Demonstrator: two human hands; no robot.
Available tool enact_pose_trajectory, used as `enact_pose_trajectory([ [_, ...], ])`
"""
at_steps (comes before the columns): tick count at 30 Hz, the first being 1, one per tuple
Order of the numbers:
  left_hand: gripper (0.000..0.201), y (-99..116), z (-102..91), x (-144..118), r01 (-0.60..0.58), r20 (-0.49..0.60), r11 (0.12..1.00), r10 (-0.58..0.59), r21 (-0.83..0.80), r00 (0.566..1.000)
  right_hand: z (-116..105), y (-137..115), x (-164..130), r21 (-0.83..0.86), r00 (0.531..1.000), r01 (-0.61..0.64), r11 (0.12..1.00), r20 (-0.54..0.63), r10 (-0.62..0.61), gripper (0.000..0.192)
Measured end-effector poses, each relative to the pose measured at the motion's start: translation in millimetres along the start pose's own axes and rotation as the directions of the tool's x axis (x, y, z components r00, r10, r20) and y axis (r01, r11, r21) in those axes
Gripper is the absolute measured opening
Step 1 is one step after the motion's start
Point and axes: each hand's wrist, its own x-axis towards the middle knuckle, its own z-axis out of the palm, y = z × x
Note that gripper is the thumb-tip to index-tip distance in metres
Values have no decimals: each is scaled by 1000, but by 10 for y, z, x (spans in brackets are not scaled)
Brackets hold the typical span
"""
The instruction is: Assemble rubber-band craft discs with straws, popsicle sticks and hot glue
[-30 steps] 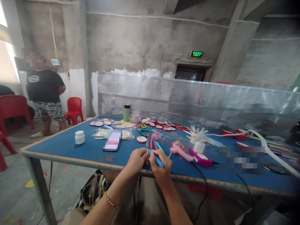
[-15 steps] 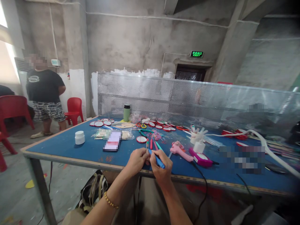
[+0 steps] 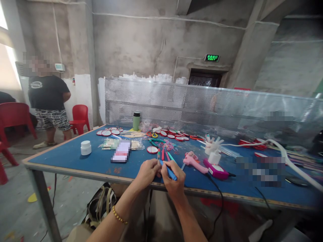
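Note:
At the table's front edge, my left hand pinches a small flat stick that points up and has green and reddish marks near its top. My right hand is closed around a blue marker pen, its front end close to the stick by my left fingers. Whether the pen touches the stick is hidden. Just beyond my hands lie a red pen, a pink pen and a teal pen. A round red-rimmed disc lies behind them.
On the right are a pink glue gun, a purple device and a white cup of sticks. A phone, white jar and green bottle stand left. A perforated metal screen backs the table; a person stands beyond.

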Motion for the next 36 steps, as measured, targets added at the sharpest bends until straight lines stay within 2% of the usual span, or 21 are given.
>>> enact_pose_trajectory([
  [14,27,1,-3,17,7,-8,998,-6,56,1000,7,2,3,10,1000,11,1000,14,-11,10],
  [36,29,-18,5,12,-7,7,1000,7,-28,1000,2,5,3,-10,1000,-5,1000,-18,4,10],
])
